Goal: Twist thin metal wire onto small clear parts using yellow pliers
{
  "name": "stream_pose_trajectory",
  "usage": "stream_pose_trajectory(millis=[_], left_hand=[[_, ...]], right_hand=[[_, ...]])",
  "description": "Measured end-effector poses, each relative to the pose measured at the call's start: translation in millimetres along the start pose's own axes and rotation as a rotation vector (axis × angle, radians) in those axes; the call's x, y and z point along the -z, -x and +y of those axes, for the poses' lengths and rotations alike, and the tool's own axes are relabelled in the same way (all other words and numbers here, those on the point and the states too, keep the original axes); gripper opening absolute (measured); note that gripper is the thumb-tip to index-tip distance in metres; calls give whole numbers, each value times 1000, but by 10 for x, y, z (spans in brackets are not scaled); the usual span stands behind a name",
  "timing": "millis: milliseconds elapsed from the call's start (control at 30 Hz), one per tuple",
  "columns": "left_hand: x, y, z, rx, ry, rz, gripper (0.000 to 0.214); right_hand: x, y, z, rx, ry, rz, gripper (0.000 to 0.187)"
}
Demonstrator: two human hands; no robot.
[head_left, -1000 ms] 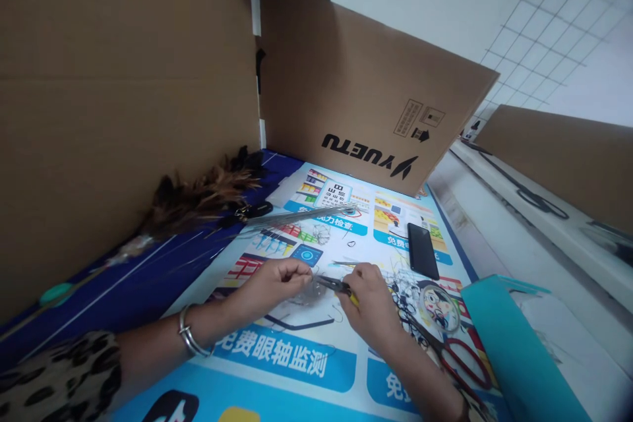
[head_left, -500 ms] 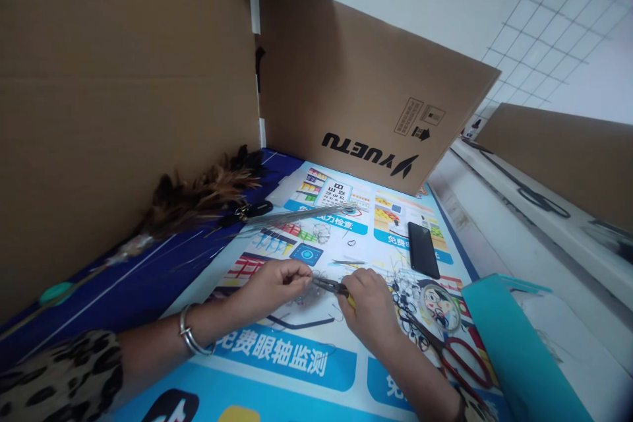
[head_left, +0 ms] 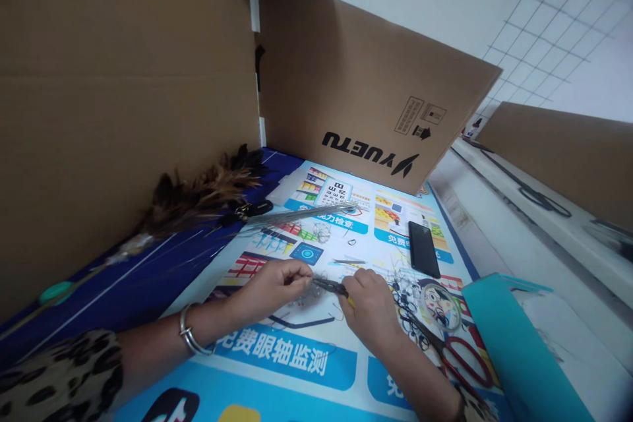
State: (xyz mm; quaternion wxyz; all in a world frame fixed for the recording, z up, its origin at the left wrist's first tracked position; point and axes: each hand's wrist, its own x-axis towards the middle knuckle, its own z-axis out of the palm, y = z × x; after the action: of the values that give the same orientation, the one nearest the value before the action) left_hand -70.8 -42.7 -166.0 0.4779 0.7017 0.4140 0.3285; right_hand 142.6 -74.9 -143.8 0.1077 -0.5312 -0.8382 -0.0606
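So from my end, I've got the right hand (head_left: 373, 306) with its fingers wrapped snug around the pliers (head_left: 330, 286), yellow handle peeking out, nose pointing at the left hand (head_left: 281, 281). Left fingers are pinched narrow right at the tip of the pliers; can't tell what's between them, way too small. Both are over the printed tabletop (head_left: 277, 395). Thin metal wires (head_left: 311, 213) lie bundled farther back, the black phone (head_left: 424, 249) is off to the right, and the red-handled scissors (head_left: 467, 362) sit beside my right forearm
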Motion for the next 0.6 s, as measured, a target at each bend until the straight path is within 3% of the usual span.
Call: stream_pose_trajectory(millis=[600], left_hand=[[20, 9, 45, -26, -64, -5, 17]], right_hand=[[-8, 2, -31, -35, 26, -63, 10]])
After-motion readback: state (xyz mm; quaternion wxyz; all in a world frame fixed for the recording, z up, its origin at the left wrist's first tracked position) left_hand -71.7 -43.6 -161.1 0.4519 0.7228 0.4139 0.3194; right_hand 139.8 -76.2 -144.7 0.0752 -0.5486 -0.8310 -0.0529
